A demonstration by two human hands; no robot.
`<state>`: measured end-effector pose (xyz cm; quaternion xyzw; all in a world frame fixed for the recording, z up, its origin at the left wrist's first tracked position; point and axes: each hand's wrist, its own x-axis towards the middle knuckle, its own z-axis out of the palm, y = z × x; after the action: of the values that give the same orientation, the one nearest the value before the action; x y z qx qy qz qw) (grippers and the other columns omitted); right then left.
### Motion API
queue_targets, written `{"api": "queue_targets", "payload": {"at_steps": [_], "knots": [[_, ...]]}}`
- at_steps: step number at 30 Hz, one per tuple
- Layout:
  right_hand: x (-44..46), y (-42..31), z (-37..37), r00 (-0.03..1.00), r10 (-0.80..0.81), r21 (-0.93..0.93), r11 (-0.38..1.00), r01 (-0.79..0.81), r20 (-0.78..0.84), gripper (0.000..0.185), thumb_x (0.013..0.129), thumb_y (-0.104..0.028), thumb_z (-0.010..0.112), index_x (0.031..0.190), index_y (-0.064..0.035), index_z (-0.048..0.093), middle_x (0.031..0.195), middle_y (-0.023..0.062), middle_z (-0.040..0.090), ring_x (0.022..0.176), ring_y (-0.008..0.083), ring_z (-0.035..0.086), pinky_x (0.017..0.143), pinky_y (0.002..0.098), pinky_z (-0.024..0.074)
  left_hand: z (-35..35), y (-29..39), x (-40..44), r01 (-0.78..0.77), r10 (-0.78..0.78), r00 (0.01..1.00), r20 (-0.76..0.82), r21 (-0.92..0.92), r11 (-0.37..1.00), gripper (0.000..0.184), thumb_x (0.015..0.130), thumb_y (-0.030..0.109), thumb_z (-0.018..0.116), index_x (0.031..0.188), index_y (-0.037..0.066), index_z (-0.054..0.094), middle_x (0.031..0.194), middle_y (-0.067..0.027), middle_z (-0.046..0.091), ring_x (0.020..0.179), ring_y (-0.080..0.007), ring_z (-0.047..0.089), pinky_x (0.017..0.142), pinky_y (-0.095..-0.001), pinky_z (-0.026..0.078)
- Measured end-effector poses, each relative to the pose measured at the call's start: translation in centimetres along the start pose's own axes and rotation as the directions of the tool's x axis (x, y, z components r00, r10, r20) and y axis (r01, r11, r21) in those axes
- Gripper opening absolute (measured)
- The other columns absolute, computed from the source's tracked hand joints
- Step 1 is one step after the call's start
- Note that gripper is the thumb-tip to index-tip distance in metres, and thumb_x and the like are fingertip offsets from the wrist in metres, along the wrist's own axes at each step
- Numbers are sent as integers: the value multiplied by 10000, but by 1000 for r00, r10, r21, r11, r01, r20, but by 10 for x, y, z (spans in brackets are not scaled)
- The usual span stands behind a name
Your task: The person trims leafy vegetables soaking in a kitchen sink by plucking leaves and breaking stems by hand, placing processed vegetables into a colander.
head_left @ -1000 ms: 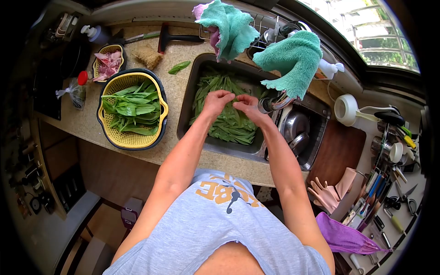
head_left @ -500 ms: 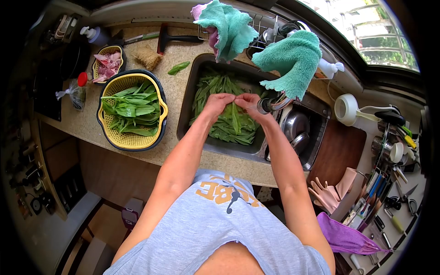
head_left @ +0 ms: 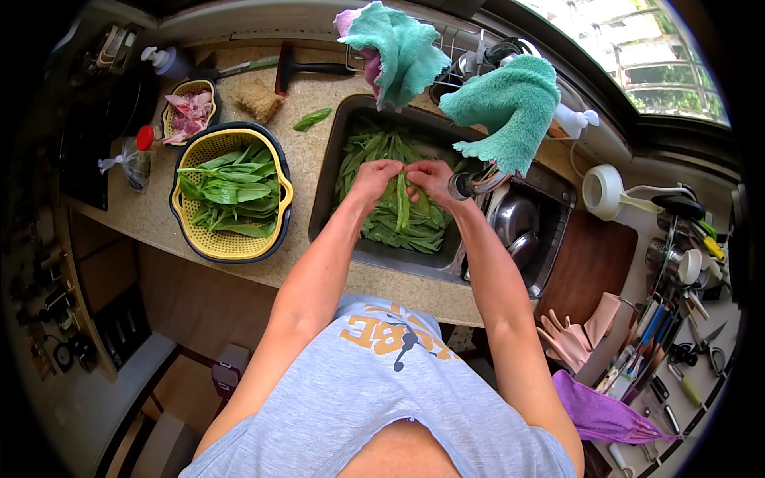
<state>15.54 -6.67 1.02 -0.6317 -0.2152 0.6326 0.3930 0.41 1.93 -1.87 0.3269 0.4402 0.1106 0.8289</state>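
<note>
Over the sink basin (head_left: 362,259), my left hand (head_left: 374,178) and my right hand (head_left: 433,178) are close together, fingertips nearly meeting. Both are closed in a pinch at the top of a long green leaf (head_left: 402,209), which hangs down between them. The exact spot each fingertip grips is too small to make out. Beneath them, many leafy greens (head_left: 398,235) fill the basin. To the left, a yellow colander (head_left: 182,219) in a dark outer bowl holds more leaves (head_left: 227,187).
A small basket with raw meat (head_left: 190,111) sits behind the colander. One loose leaf (head_left: 311,119) lies on the counter. The faucet (head_left: 470,185) is close to my right wrist, below a hanging green towel (head_left: 510,107). Steel bowls (head_left: 516,219) occupy the side basin.
The leaf between my hands has shifted slightly left, and my right fingers have curled and turned a little. My left hand has barely moved.
</note>
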Motion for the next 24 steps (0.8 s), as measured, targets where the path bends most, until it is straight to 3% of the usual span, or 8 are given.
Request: {"api": "queue_targets", "payload": {"at_steps": [5, 13, 16, 20, 21, 22, 23, 24], "knots": [[3, -8, 6, 996, -91, -179, 980, 91, 12, 253, 928, -131, 529, 1074, 55, 618, 769, 60, 625, 611, 132, 581, 522, 291, 470, -1, 3, -4, 22, -22, 1000, -1, -111, 994, 214, 912, 172, 627, 977, -24, 685, 828, -70, 686, 655, -148, 641, 574, -281, 514], [7, -5, -3, 932, -352, -585, 739, 334, 87, 256, 865, -124, 556, 1049, 41, 620, 703, 78, 618, 540, 136, 558, 518, 302, 447, -7, 6, -6, 37, -31, 999, -36, 184, 982, 198, 922, 197, 627, 1025, 41, 692, 835, -22, 674, 680, -100, 624, 562, -234, 488], [-3, -1, -7, 993, -118, -295, 948, 121, 28, 243, 855, -128, 577, 1045, 12, 634, 714, 70, 627, 585, 149, 583, 558, 317, 466, -8, 6, -9, 37, -35, 993, -114, 14, 999, 207, 926, 193, 626, 1049, 39, 688, 872, -23, 678, 689, -93, 621, 567, -235, 490], [0, 40, -32, 998, -47, -108, 993, 41, -51, 255, 847, -139, 620, 1060, 0, 635, 724, 61, 634, 651, 156, 606, 599, 326, 480, -21, 10, -8, 21, -28, 994, -108, -68, 997, 236, 944, 233, 611, 1116, 80, 663, 950, -16, 675, 845, -126, 646, 717, -320, 536], [-1, 47, -36, 919, -363, -512, 825, 242, -151, 294, 847, -153, 624, 1084, 22, 625, 782, 73, 645, 701, 172, 618, 650, 323, 494, -23, 7, -4, 20, -28, 994, -109, -69, 997, 236, 944, 233, 611, 1116, 80, 663, 950, -16, 675, 845, -126, 646, 717, -320, 536], [0, 54, -39, 749, -654, -831, 470, 297, -102, 335, 848, -166, 629, 1109, 43, 615, 840, 85, 656, 751, 188, 629, 700, 319, 508, -25, 5, -1, -12, 7, 991, -132, -35, 999, 246, 930, 226, 632, 1120, 73, 659, 949, -14, 672, 805, -113, 637, 677, -288, 522], [2, 61, -41, 750, -654, -831, 470, 296, -102, 335, 848, -166, 629, 1109, 43, 615, 840, 85, 656, 751, 188, 629, 700, 319, 508, -26, 1, 2, -43, 42, 987, -154, 1, 999, 259, 916, 220, 654, 1124, 66, 656, 949, -12, 668, 765, -100, 629, 638, -256, 509], [-3, 42, -29, 851, -505, -677, 677, 290, -141, 333, 847, -174, 642, 1102, 39, 619, 841, 78, 657, 773, 181, 629, 713, 315, 505, -24, 0, 2, -42, 42, 987, -153, 0, 999, 259, 916, 220, 654, 1124, 66, 656, 949, -12, 668, 765, -100, 629, 638, -256, 509]]}}
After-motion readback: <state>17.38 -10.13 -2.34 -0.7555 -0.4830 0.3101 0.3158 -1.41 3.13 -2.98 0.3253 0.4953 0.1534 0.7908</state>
